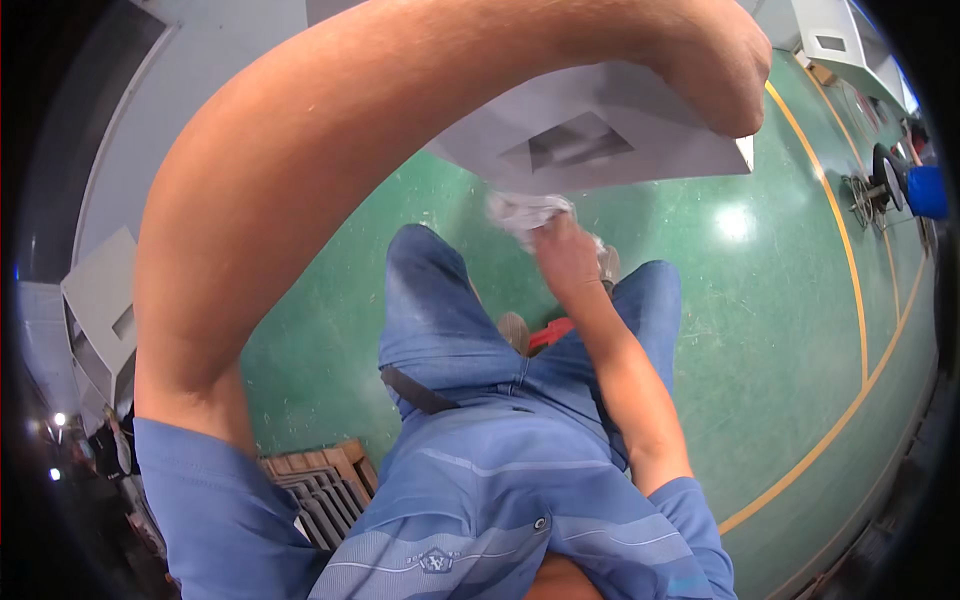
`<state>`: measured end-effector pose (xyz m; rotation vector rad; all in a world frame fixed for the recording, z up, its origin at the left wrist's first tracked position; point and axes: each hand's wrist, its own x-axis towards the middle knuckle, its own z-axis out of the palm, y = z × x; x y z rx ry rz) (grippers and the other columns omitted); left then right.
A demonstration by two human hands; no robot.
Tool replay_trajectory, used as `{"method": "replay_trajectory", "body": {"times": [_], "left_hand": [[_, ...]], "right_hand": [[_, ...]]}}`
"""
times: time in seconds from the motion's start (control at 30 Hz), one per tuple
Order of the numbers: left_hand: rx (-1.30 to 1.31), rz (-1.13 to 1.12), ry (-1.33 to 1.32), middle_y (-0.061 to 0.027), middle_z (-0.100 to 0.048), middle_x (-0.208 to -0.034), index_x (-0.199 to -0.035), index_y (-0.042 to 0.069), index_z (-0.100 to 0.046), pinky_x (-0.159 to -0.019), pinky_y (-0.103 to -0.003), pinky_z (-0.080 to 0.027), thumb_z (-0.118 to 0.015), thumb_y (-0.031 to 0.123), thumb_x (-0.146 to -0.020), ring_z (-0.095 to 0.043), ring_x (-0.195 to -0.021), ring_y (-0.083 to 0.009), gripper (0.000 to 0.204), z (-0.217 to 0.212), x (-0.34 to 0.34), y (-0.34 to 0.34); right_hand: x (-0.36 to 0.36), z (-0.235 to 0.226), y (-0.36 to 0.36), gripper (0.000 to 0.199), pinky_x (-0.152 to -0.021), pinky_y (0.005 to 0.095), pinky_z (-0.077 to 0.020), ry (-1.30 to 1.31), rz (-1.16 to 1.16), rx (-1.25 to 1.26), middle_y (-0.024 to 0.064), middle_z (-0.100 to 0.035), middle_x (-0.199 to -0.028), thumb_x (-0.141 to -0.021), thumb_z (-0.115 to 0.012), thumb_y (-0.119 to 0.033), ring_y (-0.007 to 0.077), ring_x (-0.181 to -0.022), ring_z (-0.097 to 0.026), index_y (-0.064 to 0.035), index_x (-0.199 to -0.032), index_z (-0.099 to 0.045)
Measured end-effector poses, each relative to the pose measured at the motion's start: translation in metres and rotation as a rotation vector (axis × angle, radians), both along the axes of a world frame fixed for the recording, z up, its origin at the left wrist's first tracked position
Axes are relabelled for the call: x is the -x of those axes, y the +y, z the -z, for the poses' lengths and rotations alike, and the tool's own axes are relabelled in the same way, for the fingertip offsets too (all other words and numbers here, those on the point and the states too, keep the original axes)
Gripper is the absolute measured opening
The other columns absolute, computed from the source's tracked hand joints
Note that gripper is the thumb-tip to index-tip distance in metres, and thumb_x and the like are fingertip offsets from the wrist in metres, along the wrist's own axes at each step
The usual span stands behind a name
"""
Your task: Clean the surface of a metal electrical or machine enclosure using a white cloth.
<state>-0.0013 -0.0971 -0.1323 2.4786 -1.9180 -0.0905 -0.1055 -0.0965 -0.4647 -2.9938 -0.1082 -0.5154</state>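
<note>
A light grey sheet-like housing with a rectangular cutout stands in front of me at the top of the view. My left arm reaches across over it, and my left hand rests against its right part. The fingers of that hand are hidden, so its grip cannot be made out. Below the housing's lower edge, my right hand is closed around a crumpled white cloth. Motion blurs the cloth's left end slightly.
Between my knees on the green floor lies a red object. Slotted grey pieces in a wooden crate sit at lower left. Similar grey housings stand at far left and upper right. A yellow line crosses the floor near a blue object.
</note>
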Motion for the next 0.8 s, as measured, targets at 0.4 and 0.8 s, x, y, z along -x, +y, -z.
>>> {"method": "replay_trajectory", "body": {"times": [0.4, 0.8], "left_hand": [[0.016, -0.124, -0.025, -0.0153, -0.069, -0.086, -0.083, 0.001, -0.071, -0.076, -0.043, -0.05, -0.056, 0.018, -0.079, -0.066, -0.085, -0.0308, 0.022, 0.011, -0.031, 0.052], [0.001, -0.25, -0.038, -0.0091, -0.07, -0.082, -0.079, 0.006, -0.072, -0.073, -0.042, -0.05, -0.057, 0.02, -0.082, -0.066, -0.083, -0.0278, 0.02, 0.015, -0.049, 0.095]], "right_hand": [[-0.015, -0.143, 0.117, 0.031, -0.049, 0.032, -0.0488, -0.469, -0.389, -0.151, 0.0082, -0.05, -0.08, -0.079, -0.059, -0.013, 0.0193, -0.063, -0.06, -0.0131, -0.11, -0.065], [-0.054, -0.003, 0.001, 0.017, -0.059, 0.0409, -0.0565, 0.395, 0.128, -0.11, 0.0181, -0.065, -0.088, -0.084, -0.056, -0.007, 0.0328, -0.069, -0.068, -0.003, -0.099, -0.059]]}}
